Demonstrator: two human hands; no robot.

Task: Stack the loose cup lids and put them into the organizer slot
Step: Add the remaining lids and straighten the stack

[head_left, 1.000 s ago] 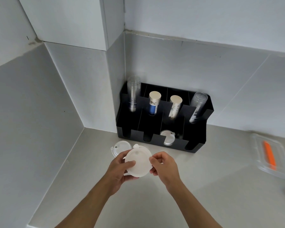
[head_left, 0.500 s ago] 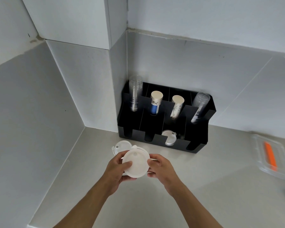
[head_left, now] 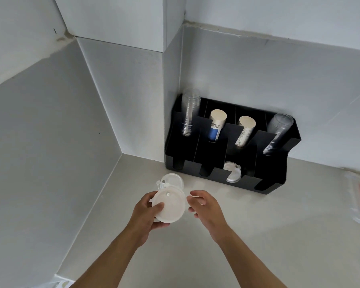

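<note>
Round white cup lid (head_left: 168,206), perhaps several stacked, pinched in left grip (head_left: 146,213) above desk (head_left: 258,225). Right grip (head_left: 204,206) just beside it, loosely spread, holding nothing. Another lid (head_left: 172,181) lying behind. Black organizer (head_left: 270,181): one lid (head_left: 232,174) in front slot, cup stacks (head_left: 216,126) behind.

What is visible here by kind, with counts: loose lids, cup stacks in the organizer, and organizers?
White cup lids: 3, one held by the left hand, one on the counter behind it, one in the front slot
Cup stacks: 4, two clear, two paper
Black organizer: 1
Total: 8
</note>
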